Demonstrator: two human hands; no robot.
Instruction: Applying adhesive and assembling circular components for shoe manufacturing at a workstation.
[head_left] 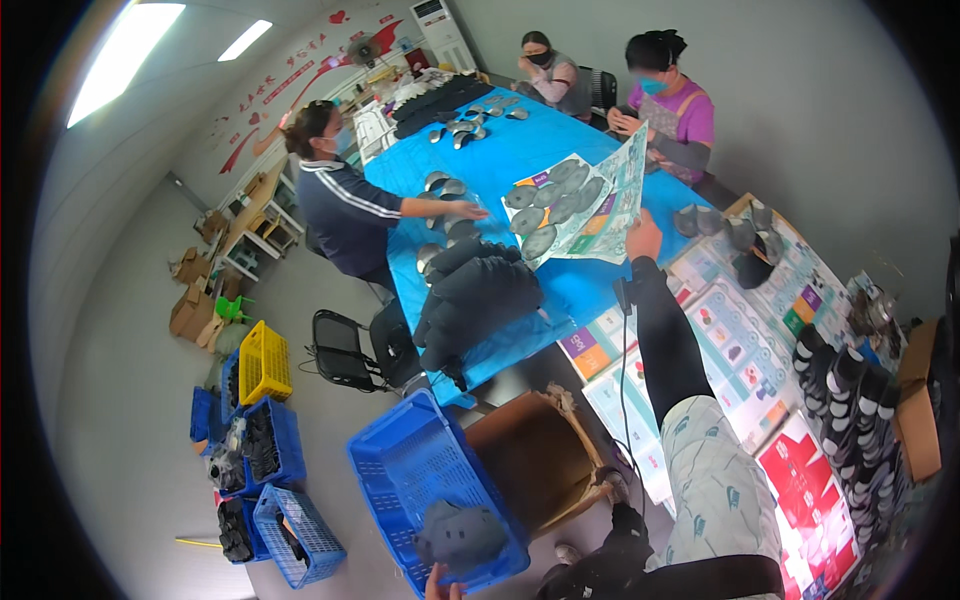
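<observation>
My right hand [643,238] is closed on the edge of a large printed paper sheet [632,165], lifted and tilted above the blue-covered table [545,130]. Several grey oval pads [565,207] lie on the printed paper beside and under its fold. At the bottom edge, my left hand [440,584] shows only in part, its fingers apart at the near rim of a blue plastic crate [385,450]. A blurred grey piece or bundle [460,535] sits in that crate, just beyond my left fingers; whether they touch it I cannot tell.
An open cardboard box [530,450] stands beside the crate. Dark stacked pieces [475,300] fill the table's near end. A person [345,205] at the left reaches over the table; two more sit at the far right. A black cable [624,390] hangs by my right arm.
</observation>
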